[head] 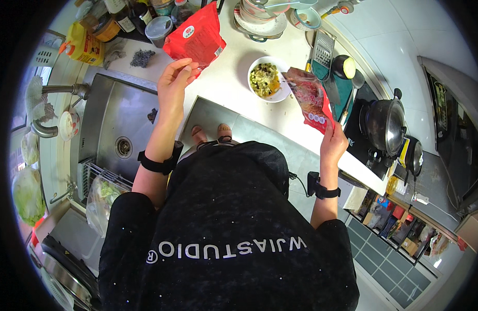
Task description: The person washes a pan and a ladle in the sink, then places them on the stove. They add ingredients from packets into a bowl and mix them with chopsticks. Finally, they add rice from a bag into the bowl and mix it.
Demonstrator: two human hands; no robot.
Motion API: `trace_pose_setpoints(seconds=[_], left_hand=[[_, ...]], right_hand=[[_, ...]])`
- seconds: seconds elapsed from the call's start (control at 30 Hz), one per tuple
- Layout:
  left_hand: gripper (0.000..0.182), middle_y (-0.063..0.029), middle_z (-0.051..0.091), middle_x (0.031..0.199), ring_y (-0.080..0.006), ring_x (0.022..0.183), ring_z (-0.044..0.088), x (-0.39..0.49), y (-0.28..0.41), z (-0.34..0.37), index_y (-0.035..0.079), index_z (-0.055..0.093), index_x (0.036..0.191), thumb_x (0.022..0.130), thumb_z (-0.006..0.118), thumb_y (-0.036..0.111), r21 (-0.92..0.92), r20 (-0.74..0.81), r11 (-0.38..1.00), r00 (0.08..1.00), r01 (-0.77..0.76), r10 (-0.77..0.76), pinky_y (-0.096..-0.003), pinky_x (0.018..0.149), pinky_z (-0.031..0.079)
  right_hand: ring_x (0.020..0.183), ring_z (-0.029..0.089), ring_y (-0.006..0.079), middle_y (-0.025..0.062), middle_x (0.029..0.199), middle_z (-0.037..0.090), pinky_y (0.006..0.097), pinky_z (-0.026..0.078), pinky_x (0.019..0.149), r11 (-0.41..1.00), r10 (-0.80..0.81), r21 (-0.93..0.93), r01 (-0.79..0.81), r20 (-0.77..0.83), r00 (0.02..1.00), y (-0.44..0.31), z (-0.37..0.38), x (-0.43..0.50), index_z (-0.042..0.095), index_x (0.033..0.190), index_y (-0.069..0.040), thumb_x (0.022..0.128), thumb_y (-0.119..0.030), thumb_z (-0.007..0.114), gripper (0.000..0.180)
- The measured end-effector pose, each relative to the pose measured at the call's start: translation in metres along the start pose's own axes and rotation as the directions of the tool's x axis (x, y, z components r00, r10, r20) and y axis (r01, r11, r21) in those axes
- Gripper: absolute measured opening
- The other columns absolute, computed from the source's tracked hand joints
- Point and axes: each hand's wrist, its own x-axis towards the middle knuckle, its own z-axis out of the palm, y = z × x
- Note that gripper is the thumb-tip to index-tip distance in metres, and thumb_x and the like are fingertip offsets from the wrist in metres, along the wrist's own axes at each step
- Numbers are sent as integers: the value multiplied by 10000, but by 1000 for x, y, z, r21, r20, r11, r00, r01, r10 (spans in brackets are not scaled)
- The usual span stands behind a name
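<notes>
My left hand (pixel 176 77) pinches the near edge of a red plastic pouch (pixel 198 42) bearing a white round emblem and writing. My right hand (pixel 333 143) grips the lower end of a smaller red and brown printed packet (pixel 311 99). The far end of that packet tilts towards a white bowl (pixel 279 96) and reaches over its right rim. Inside the bowl lies a chopped mixture (pixel 265 79), pale green and yellow with dark bits and some orange liquid. Whether anything leaves the packet is too small to tell.
On the left is a steel sink (pixel 118 112) with a tap (pixel 60 89). Bottles and jars (pixel 159 29) line the back. At right are a metal grater (pixel 323 46), a cut eggplant (pixel 344 67), a knife (pixel 332 91) on a green board and a lidded wok (pixel 384 126) on the stove.
</notes>
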Motion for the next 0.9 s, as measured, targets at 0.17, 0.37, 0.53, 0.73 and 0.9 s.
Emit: trace_pose_setpoints(seconds=[0.17,0.37,0.53,0.73,0.9], left_hand=[[212,-127,648,1031,-166,918,626,2,0,0,-4,578,1097,911,548,93,-11,2,1000,1000,9,-9,-276,846,481],[205,-122,652,1027,-161,909,628,3,-2,1,-1,584,1088,911,548,95,-3,-4,1000,1000,14,-14,-265,834,479],[200,-113,657,1019,-157,909,628,3,-3,3,4,588,1083,908,550,95,17,0,999,999,33,-33,-260,828,475],[198,-105,662,1010,-157,914,629,0,-2,7,8,591,1078,908,555,104,29,10,999,999,32,-32,-258,824,472],[199,-100,664,1005,-150,908,626,-1,-3,7,9,591,1077,908,557,109,42,0,998,999,40,-40,-253,819,468]], right_hand=[[621,611,375,197,685,608,396,470,533,995,20,-98,-14,62,998,7,5,-5,625,854,-40,909,-221,573,196],[619,610,353,192,716,612,377,465,539,1000,-1,1,1,-13,1000,11,-1,-8,630,880,-45,874,-162,616,118],[587,604,342,193,686,604,361,460,531,987,127,98,-127,4,992,11,-2,-12,631,890,-40,884,-153,611,115],[590,603,349,188,674,603,378,458,528,996,84,-4,-84,45,995,13,5,-16,615,854,-44,891,-178,603,139],[606,607,354,191,696,611,387,461,534,992,127,-4,-127,29,991,16,7,-16,606,850,-38,893,-184,597,153]])
